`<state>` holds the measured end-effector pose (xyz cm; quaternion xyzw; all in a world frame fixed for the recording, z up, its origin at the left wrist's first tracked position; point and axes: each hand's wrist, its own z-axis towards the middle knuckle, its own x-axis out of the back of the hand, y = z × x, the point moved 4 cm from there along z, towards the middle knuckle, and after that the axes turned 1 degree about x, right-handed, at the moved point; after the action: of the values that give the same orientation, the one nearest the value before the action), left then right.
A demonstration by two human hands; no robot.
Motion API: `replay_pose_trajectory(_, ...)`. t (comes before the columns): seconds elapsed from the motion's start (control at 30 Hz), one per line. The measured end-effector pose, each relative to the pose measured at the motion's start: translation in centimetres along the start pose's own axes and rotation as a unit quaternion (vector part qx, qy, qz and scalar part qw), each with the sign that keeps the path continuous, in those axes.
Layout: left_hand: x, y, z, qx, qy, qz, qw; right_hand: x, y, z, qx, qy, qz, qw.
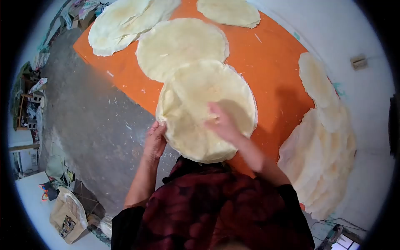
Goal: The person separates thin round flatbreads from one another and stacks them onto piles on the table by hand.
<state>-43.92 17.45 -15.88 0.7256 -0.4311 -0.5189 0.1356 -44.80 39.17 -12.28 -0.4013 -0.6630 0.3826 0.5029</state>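
Note:
A round stack of thin, pale flatbread sheets (pixel 196 87) lies in front of my body at the near edge of the orange table. Its near part reaches out past that edge. My left hand (pixel 156 135) grips the stack's left rim, thumb on top and the other fingers mostly hidden beneath. Over the middle of the top sheet is my right hand (pixel 223 123), smeared by motion. Whether it touches the sheet or holds anything I cannot make out. Just beyond, another round flatbread pile (pixel 179 46) sits partly under the far rim of the near stack.
More flatbread sheets lie on the orange table (pixel 266 62): a pile at the far left (pixel 121 29), another at the far edge (pixel 229 11) and a large overlapping heap at the right (pixel 321 158). Grey floor (pixel 91 125) with scraps is to the left. A beige bag (pixel 68 214) stands lower left.

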Motion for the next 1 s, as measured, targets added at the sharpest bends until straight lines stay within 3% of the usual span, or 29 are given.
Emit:
replay_pose_trajectory(0.07,-1.7,0.6,-0.6,-0.010,-0.039,-0.003,0.999,-5.2,-2.4,-0.3,0.069,-0.056,0.042,0.995)
replay_pose_trajectory(0.17,-1.9,0.5,-1.2,0.016,-0.058,-0.004,0.998,-6.2,-5.4,-1.3,0.108,0.014,-0.157,0.982)
replay_pose_trajectory(0.2,-2.2,0.7,-1.5,0.029,-0.053,-0.016,0.998,-6.1,-5.7,-1.7,0.118,0.033,-0.134,0.983)
replay_pose_trajectory(0.3,-1.5,0.5,-1.5,0.010,-0.035,-0.013,0.999,-6.2,-3.6,-1.9,0.029,0.022,-0.066,0.997)
replay_pose_trajectory(0.33,-1.5,0.6,-1.4,0.013,-0.012,-0.018,1.000,-6.2,-4.3,-2.3,0.069,0.058,-0.133,0.987)
replay_pose_trajectory(0.43,-1.6,1.4,-1.0,-0.033,-0.017,0.038,0.999,-6.3,-4.8,-2.1,0.035,0.081,-0.238,0.967)
replay_pose_trajectory(0.5,-0.7,1.4,0.0,-0.045,0.009,0.081,0.996,-5.1,-3.1,-1.1,-0.061,0.111,-0.127,0.984)
replay_pose_trajectory(0.63,1.9,0.4,1.2,0.029,0.117,0.151,0.981,-1.9,-1.4,-0.4,-0.053,0.167,-0.107,0.979)
replay_pose_trajectory(0.7,2.5,0.0,1.3,0.014,0.110,0.151,0.982,0.2,-1.1,-0.1,-0.042,0.214,-0.030,0.976)
replay_pose_trajectory(0.77,3.3,-0.5,1.7,0.006,0.098,0.144,0.985,5.3,-1.7,0.6,-0.023,0.191,-0.221,0.956)
replay_pose_trajectory(0.8,3.7,-0.8,2.0,0.013,0.098,0.145,0.984,8.2,-0.6,1.0,-0.030,0.227,-0.164,0.960)
replay_pose_trajectory(0.9,3.4,-1.3,2.7,0.023,0.101,0.148,0.984,18.1,-1.7,1.5,0.012,0.257,-0.388,0.885)
replay_pose_trajectory(1.0,2.3,-1.3,2.6,0.014,0.120,0.145,0.982,23.7,-7.6,1.0,-0.026,0.349,-0.434,0.830)
